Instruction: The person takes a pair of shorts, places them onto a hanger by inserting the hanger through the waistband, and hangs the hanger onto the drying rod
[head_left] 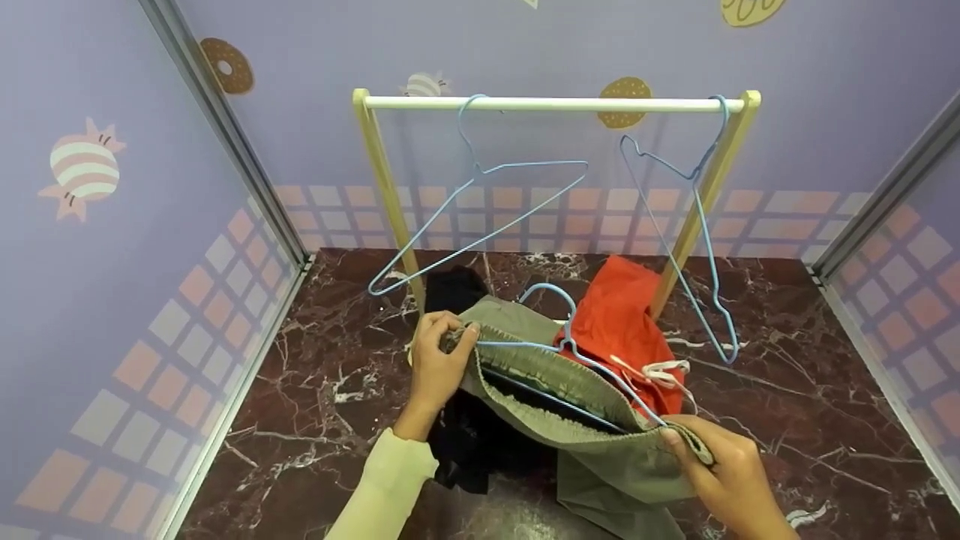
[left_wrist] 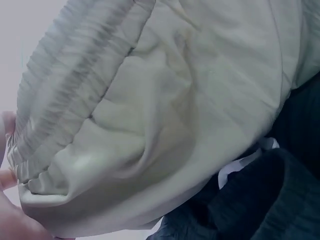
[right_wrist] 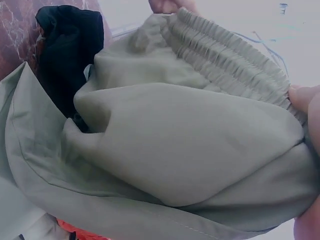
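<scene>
Olive-green pants [head_left: 626,469] with a gathered elastic waistband [left_wrist: 75,85] are stretched between my two hands, their waist opening facing up. My left hand [head_left: 436,360] pinches the left end of the waistband, thumb on the near side. At the opposite end my right hand [head_left: 724,469] grips the waistband, its thumb beside the end of a blue hanger [head_left: 568,330]. This hanger's shoulders lie inside the waist opening, and its hook sticks up above the far edge. Smooth fabric of the pants [right_wrist: 200,145] fills most of the right wrist view.
Behind stands a rack with a white rail [head_left: 555,104], bearing a blue hanger [head_left: 480,225] at left and another blue hanger [head_left: 705,225] at right. Red clothing [head_left: 622,315] with a white drawstring and black clothing [head_left: 469,442] lie on the dark marbled floor [head_left: 300,420]. Patterned walls enclose the space.
</scene>
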